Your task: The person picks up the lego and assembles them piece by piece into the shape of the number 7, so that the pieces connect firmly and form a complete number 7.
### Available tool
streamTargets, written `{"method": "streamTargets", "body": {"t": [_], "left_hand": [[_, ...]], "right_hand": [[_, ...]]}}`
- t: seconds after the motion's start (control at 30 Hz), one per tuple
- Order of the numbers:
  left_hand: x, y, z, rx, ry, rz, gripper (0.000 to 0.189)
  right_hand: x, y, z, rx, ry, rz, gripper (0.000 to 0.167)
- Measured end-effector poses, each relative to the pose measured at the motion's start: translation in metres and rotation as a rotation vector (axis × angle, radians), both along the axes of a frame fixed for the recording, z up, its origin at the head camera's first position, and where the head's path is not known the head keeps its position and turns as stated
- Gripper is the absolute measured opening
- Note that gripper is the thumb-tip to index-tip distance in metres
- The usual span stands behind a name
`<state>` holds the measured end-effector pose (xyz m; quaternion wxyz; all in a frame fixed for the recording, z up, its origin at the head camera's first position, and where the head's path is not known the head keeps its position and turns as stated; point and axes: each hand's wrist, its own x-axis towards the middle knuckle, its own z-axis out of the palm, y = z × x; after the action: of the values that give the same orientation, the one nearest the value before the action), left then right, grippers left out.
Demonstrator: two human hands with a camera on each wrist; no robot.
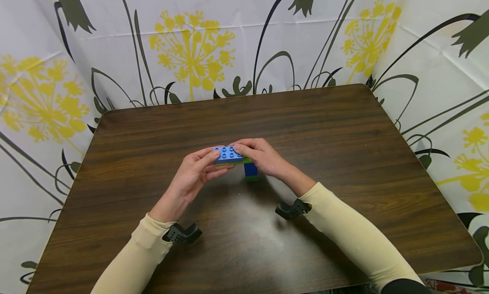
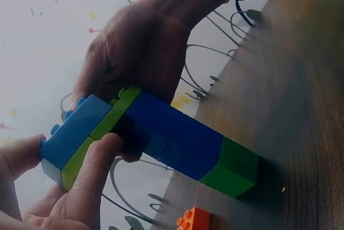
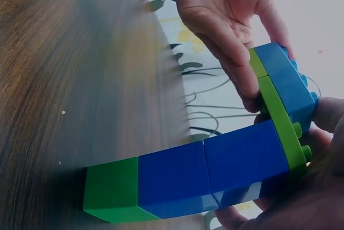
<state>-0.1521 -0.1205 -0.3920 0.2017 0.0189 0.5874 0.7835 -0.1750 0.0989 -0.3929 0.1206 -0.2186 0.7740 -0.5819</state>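
A toy-brick structure stands on the table between both hands. Its column has a green brick (image 3: 113,187) at the bottom and two dark blue bricks (image 2: 196,146) above. Lime green thin bricks (image 3: 278,114) jut sideways from the column's top, under a light blue studded brick (image 1: 229,155). My left hand (image 1: 195,171) pinches the light blue brick's outer end, thumb on top and fingers beneath the lime layer. My right hand (image 1: 263,157) grips the structure near the column top, its thumb on the light blue brick's inner end. Its other fingers are partly hidden behind the column.
An orange brick (image 2: 194,219) lies on the table beyond the column, seen only in the left wrist view. The brown wood-grain table (image 1: 324,137) has a flower-print cloth (image 1: 229,43) hanging behind it. Dark wrist mounts (image 1: 182,233) jut from both wrists.
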Motion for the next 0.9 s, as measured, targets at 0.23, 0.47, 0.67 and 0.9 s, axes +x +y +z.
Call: {"method": "streamTargets", "body": {"t": [0.23,0.47,0.67,0.9], "left_hand": [[0.000,0.001,0.000,-0.008,0.013,0.002,0.043],[0.000,0.000,-0.001,-0.001,-0.021,0.007,0.043],[0.001,-0.001,-0.003,-0.007,-0.051,-0.007,0.043],[0.002,0.000,-0.002,0.021,-0.080,-0.017,0.043]], "right_hand": [[0.000,0.000,0.001,0.006,0.008,0.004,0.037],[-0.001,0.001,-0.001,0.017,0.014,0.022,0.037],[-0.005,0.005,-0.004,0.044,-0.067,0.002,0.045],[-0.018,0.015,-0.021,0.059,-0.177,-0.094,0.048]]}}
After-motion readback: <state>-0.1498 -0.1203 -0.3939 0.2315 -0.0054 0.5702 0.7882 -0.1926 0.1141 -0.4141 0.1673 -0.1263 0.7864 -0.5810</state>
